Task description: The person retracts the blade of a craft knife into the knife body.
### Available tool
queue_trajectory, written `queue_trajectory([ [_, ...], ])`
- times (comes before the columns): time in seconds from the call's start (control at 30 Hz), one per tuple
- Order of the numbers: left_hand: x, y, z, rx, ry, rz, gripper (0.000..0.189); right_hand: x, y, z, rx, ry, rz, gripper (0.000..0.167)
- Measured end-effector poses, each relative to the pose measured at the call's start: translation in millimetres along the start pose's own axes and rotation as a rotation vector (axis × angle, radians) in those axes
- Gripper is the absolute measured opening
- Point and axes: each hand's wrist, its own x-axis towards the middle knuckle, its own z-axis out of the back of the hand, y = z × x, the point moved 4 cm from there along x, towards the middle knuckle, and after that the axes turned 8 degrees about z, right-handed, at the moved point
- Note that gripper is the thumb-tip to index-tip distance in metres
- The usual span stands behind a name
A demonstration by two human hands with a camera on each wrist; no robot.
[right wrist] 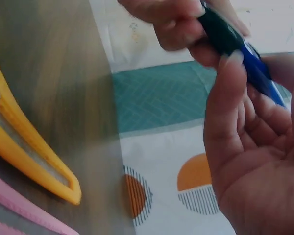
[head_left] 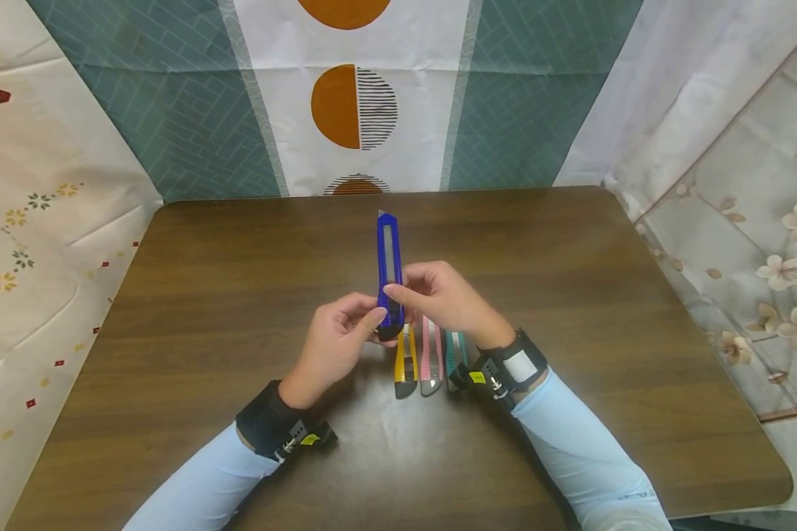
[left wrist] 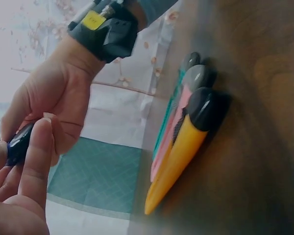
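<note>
A blue utility knife (head_left: 388, 251) with a black end is held up over the table, its tip pointing away from the person. A bit of blade shows at that tip in the head view. My left hand (head_left: 339, 335) pinches the black end between thumb and fingers. Higher up the body, my right hand (head_left: 448, 295) grips the knife, its thumb lying on the slider area. Below the hands, a yellow utility knife (head_left: 406, 361), a pink one (head_left: 430, 361) and a teal one (head_left: 454, 346) lie side by side. The right wrist band partly covers the teal knife.
The brown wooden table (head_left: 239, 258) has rounded corners. Behind it hangs a green and white cloth (head_left: 365, 169) with orange circles. Floral cloths hang at the left (head_left: 40, 258) and right (head_left: 757, 280) sides. Both wrists wear black camera bands.
</note>
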Motion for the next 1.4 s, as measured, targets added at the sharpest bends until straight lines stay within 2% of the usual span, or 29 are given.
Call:
queue_trajectory([
  [0.2, -0.6, 1.2, -2.7, -0.008, 0.003, -0.015, 0.018, -2.2, 1, 0, 0.027, 0.036, 0.022, 0.009],
  [0.37, 0.0, -2.3, -0.3, -0.007, -0.017, -0.029, 0.018, -0.7, -2, -2, 0.049, 0.015, 0.04, 0.005],
  [0.53, 0.6, -3.1, -0.6, -0.016, -0.028, -0.021, 0.017, -0.5, -2, -2, 0.047, 0.005, 0.024, 0.007],
  [0.8, 0.5, -1.2, -2.0, -0.06, 0.0, -0.034, 0.018, 0.0, 0, -1, 0.056, 0.02, 0.031, 0.007],
  [0.87, 0.3, 0.8, -2.5, -0.069, 0.009, -0.005, 0.02, 0.3, 0, -1, 0.055, 0.021, 0.038, 0.007],
  [0.97, -1.4, 5.4, -1.9, -0.047, 0.014, 0.077, 0.024, 3.1, -3, 0, 0.013, -0.011, 0.025, 0.008],
  [1.1, -5.7, 12.6, 0.4, 0.021, 0.016, 0.188, 0.028, 11.7, -13, 4, -0.026, -0.049, -0.05, 0.013],
  [1.27, -13.8, 20.4, 6.5, 0.078, 0.031, 0.255, 0.024, 26.7, -24, 5, -0.023, 0.006, -0.153, 0.025],
  [1.4, -20.3, 28.0, 10.2, 0.171, 0.09, 0.304, 0.028, 36.7, -33, 6, -0.049, 0.047, -0.235, 0.032],
])
